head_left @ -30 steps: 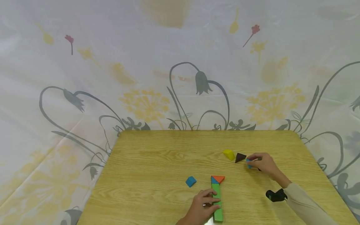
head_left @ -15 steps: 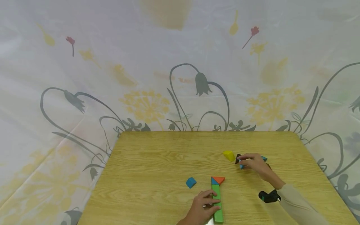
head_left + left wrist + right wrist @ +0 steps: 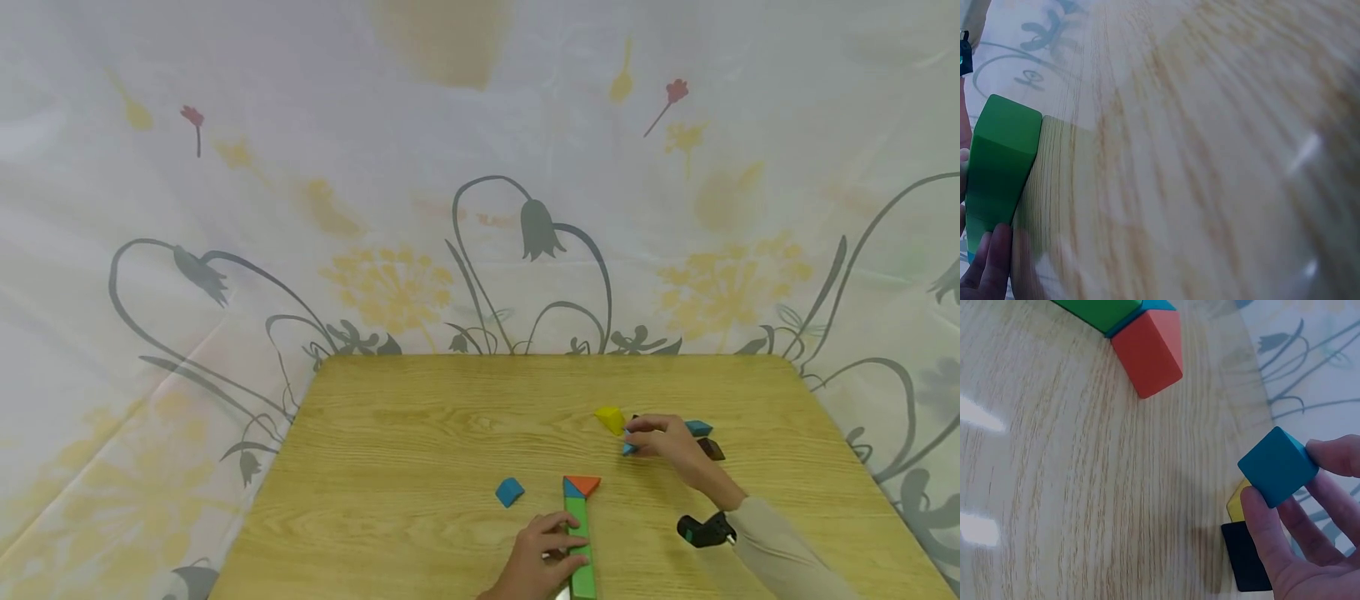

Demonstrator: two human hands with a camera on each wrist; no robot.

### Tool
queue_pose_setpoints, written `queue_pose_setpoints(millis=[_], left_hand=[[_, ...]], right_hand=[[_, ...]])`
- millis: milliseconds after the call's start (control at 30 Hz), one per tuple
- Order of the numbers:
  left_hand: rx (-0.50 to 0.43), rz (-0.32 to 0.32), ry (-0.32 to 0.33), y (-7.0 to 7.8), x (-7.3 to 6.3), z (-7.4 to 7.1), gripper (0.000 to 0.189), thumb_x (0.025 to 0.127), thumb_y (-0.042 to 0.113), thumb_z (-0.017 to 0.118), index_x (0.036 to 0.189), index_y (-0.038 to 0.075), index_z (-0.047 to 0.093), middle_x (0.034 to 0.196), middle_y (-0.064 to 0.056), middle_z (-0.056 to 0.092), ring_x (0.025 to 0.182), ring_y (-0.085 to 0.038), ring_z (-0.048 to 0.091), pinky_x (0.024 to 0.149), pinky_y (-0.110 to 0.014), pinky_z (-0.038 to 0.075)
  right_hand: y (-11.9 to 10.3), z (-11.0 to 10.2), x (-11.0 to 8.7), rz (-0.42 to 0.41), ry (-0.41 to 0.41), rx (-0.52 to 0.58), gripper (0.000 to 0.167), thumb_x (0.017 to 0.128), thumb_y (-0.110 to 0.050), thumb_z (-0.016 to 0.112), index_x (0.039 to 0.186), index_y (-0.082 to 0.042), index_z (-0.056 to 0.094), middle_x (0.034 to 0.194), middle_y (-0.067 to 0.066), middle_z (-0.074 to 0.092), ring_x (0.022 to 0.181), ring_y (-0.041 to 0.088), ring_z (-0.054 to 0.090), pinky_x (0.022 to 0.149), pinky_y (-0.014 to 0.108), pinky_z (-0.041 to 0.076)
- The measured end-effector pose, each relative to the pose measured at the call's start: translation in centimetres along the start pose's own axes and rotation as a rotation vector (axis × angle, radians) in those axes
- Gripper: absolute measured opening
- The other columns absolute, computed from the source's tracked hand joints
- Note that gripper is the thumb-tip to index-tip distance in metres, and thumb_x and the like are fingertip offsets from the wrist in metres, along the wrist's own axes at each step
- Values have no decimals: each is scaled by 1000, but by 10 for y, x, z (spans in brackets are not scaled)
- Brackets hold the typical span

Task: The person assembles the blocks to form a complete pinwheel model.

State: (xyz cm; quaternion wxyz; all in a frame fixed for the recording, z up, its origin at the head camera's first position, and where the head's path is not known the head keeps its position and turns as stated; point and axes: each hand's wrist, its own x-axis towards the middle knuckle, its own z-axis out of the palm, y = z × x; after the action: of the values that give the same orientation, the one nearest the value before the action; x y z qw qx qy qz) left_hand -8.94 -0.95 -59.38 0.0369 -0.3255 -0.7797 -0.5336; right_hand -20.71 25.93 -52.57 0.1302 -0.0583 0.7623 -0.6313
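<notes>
Two green blocks (image 3: 577,508) lie end to end in a line, as far as the fingers over them let me see. My left hand (image 3: 534,554) holds this green piece from the left, with fingertips (image 3: 999,250) against its side in the left wrist view. At the far end sit a small blue triangle block (image 3: 572,487) and an orange-red triangle block (image 3: 1147,356), touching. My right hand (image 3: 667,446) pinches a blue triangular block (image 3: 1279,465) between thumb and fingers, raised off the table. Beneath and behind it are a yellow block (image 3: 611,418) and a black block (image 3: 1244,556).
A loose blue block (image 3: 509,492) lies left of the row. Beyond the right hand are another blue block (image 3: 699,428) and a dark brown block (image 3: 711,449). A black device (image 3: 705,530) is worn at the right wrist. A patterned curtain (image 3: 420,208) hangs behind the wooden table (image 3: 390,467).
My right hand has moved left with the blue triangular block, uncovering the blue and dark brown blocks on the right. The left hand stays on the green piece.
</notes>
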Motion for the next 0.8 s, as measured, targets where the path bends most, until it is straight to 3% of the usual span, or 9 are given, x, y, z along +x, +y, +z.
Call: queue_pose_setpoints(millis=[333,800], left_hand=[[23,16,12,-1,-1,1,23,88,19,67,105,5,73,115,-5,59,91,-4,52,67,-12,50],[-39,-48,-8,-1,0,0,23,89,19,66,104,4,73,117,-5,58,93,-3,50,68,-14,52]], right_hand=[[3,13,2,12,3,27,42,91,-10,63,118,20,51,105,18,57,84,20,66,83,48,52],[5,31,7,-29,-82,81,41,93,-7,60,118,23,49,103,19,59,83,21,67,82,44,54]])
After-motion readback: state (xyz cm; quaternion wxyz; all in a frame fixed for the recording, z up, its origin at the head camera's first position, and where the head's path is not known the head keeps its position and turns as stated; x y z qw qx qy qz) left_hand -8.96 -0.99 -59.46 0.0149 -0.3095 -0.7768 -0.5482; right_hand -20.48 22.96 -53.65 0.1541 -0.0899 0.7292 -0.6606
